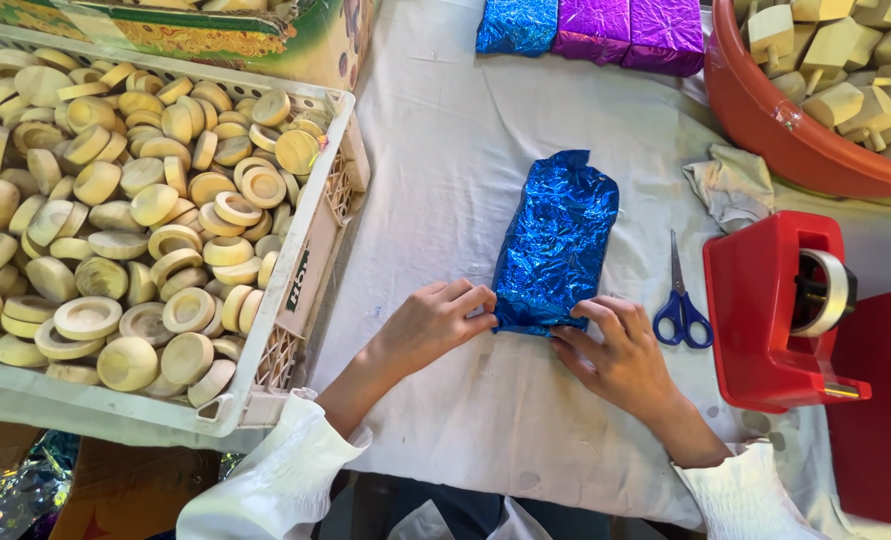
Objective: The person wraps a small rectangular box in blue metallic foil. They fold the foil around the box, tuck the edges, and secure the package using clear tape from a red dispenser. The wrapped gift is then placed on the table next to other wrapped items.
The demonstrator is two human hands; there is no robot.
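- White ruffled sleeves (276, 480) lie closest to the camera at the lower edge, one on each forearm, both reaching up over the cloth-covered bench (446, 150).
- Just beyond them, the blue foil package (556, 240) lies on the white cloth near the middle of the bench; it is oblong, crinkled and shiny, with its near end folded in and pointing toward the person.
- On the left hand (431, 325), the grip is partly closed: the fingers curl in and the fingertips press the near left corner of the package's folded end.
- On the right hand (616, 350), the grip is likewise half closed, with fingers bent and tips pinching the foil fold at the near right corner; the palm rests on the cloth.
- Blue-handled scissors (680, 305) lie shut just right of the package, near the right hand but apart from it.
- Further right stands a red tape dispenser (766, 310) with its roll.
- A white crate (311, 250) full of round wooden discs sits to the left.
- At the far edge lie one blue and two purple foil packages (591, 28), beside a red tub (766, 120) of wooden blocks and a crumpled rag (734, 185).
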